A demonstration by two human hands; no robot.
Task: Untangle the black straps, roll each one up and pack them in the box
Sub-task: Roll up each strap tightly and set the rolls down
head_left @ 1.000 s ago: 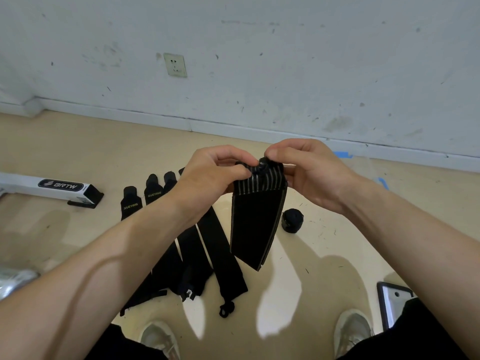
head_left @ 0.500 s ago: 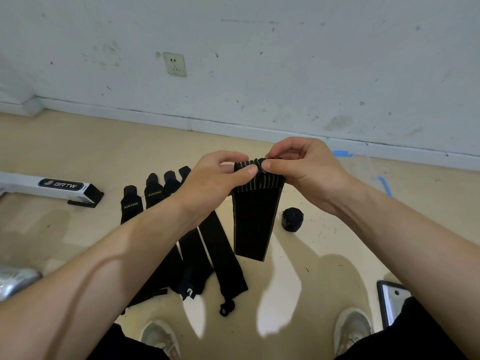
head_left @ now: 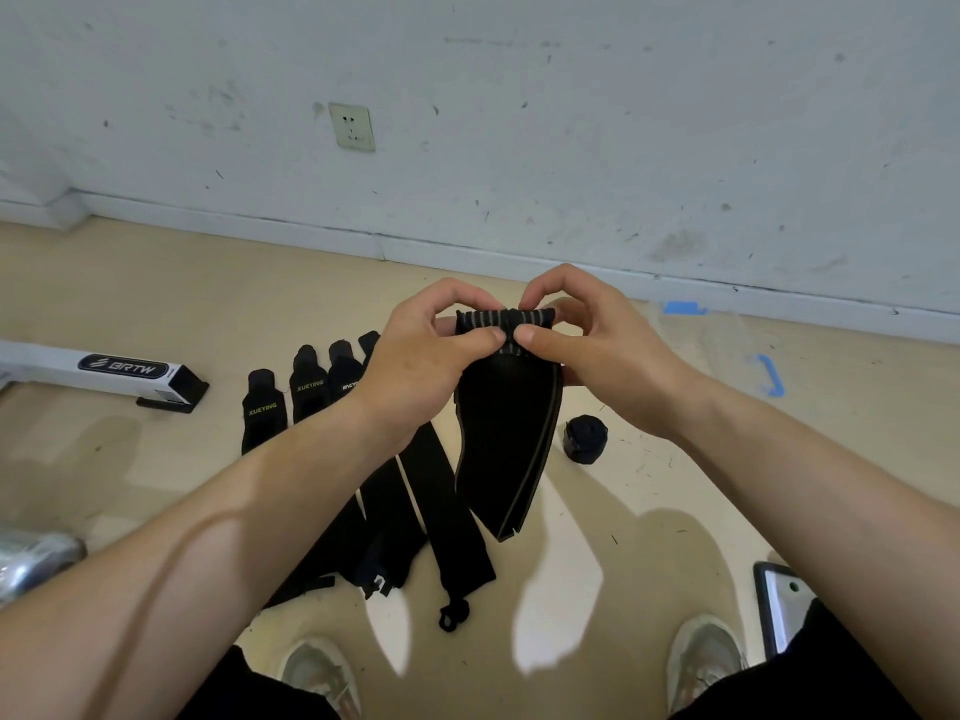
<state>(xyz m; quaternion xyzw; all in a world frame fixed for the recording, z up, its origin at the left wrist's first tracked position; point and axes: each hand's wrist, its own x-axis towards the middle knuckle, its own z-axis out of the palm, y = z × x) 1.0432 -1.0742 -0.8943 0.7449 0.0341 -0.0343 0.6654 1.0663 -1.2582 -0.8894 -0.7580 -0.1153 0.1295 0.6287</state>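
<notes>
On the beige floor below a scuffed white wall, a long white BRTW-labelled box lies far left, with flat black straps beside it. The left hand and right hand both pinch the rolled top of a hanging black strap — fingers curled tight on it. A rolled-up black strap sits on the floor just right.

Six black straps, one white box
</notes>
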